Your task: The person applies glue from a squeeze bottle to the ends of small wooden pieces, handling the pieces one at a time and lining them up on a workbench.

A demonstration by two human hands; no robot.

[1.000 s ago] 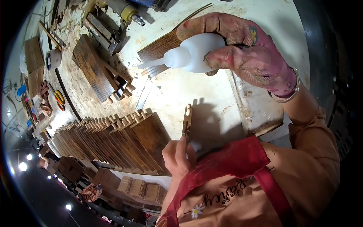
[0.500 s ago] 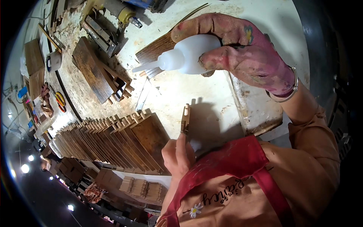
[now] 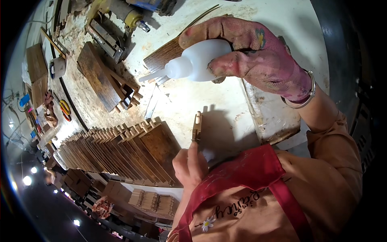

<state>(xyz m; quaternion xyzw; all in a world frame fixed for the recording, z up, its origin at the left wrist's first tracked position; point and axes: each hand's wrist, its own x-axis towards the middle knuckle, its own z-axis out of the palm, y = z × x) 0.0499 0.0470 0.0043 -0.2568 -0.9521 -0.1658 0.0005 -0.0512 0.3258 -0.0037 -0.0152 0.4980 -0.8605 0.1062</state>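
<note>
Gloved right fingers (image 3: 224,65) grasp a white nozzle bottle (image 3: 201,60) beyond and right of the row of dark boards (image 3: 151,149); bare left fingers (image 3: 193,155) pinch a small wooden piece (image 3: 196,127) just right of that row.

My tabletop (image 3: 177,99) gleams bright, shadowed at one o'clock from my left hand (image 3: 190,166); lamps (image 3: 27,180) glare at eight; edges curve.

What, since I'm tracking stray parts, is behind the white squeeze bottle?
Behind the squeeze bottle, a dark-brown wooden board shows on the white tabletop. The bottle and gloved right hand cover part of it; whatever else they hide cannot be seen.
</note>
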